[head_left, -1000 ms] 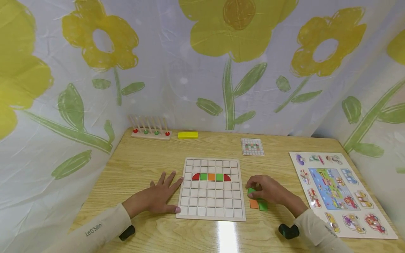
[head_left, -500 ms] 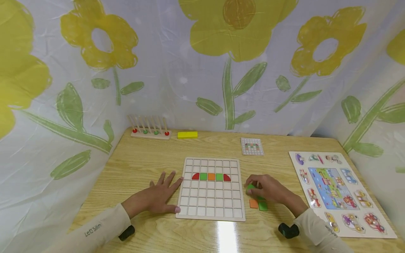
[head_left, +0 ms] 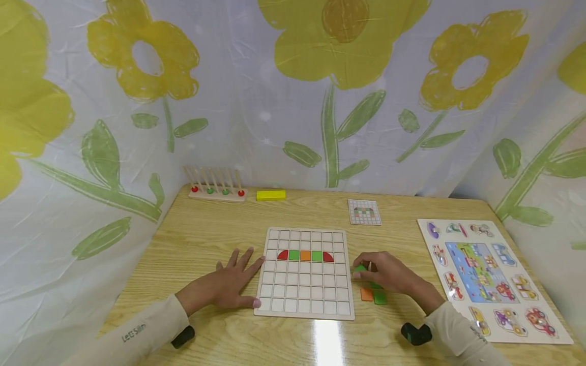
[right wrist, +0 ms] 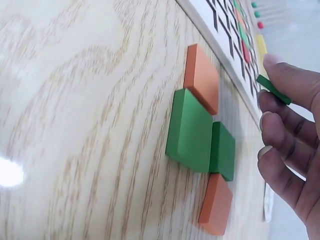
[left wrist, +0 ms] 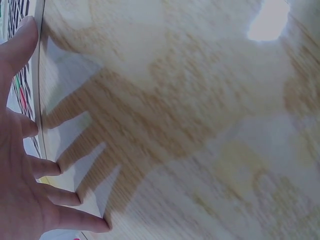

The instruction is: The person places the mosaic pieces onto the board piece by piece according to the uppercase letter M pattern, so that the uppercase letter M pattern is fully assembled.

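Note:
My right hand (head_left: 388,273) pinches a green square tile (right wrist: 274,90) between thumb and forefinger, just right of the wooden grid board (head_left: 304,293). Below that hand lie loose tiles: an orange tile (right wrist: 201,80), a green tile (right wrist: 191,132), a darker-looking green tile (right wrist: 223,151) and another orange tile (right wrist: 217,205). Across the board runs a row of red quarter-rounds, green squares and an orange square (head_left: 305,255). My left hand (head_left: 229,285) rests with spread fingers on the table, its thumb and forefinger at the board's left edge; in the left wrist view its fingertips touch the tabletop.
A small pattern card (head_left: 364,212) lies behind the board to the right. Farther right is a knobbed picture puzzle (head_left: 492,277). At the back left stand a peg rack (head_left: 217,193) with beads and a yellow block (head_left: 271,195). A flowered curtain closes off the back.
The right hand has shifted slightly left toward the board with the green tile, exposing a little more of the loose tiles. My left hand stays in place.

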{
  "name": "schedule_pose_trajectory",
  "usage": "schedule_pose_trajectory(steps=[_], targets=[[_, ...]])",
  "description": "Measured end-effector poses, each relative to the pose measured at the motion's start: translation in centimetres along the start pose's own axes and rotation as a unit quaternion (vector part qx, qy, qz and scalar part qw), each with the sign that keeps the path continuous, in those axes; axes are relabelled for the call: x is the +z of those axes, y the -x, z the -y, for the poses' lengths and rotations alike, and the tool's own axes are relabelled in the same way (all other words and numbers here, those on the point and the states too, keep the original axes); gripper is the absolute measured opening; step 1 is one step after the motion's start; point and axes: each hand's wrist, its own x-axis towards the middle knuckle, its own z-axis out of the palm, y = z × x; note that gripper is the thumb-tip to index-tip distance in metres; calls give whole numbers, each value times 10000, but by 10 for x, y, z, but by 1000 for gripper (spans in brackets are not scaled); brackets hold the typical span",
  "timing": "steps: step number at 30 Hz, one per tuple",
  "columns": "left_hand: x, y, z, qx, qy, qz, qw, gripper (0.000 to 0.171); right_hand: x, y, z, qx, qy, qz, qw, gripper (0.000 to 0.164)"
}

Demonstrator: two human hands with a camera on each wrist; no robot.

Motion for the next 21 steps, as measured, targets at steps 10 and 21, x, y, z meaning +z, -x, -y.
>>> schedule_pose_trajectory(steps=[10,21], targets=[[-1,1,-1,1,36,-24,10000,105,2,0,7,61,-107,69,9999,22],[-4,4,-5,-17,162,47,9999,103,3,-1,11,47,-160,136,9998,27]])
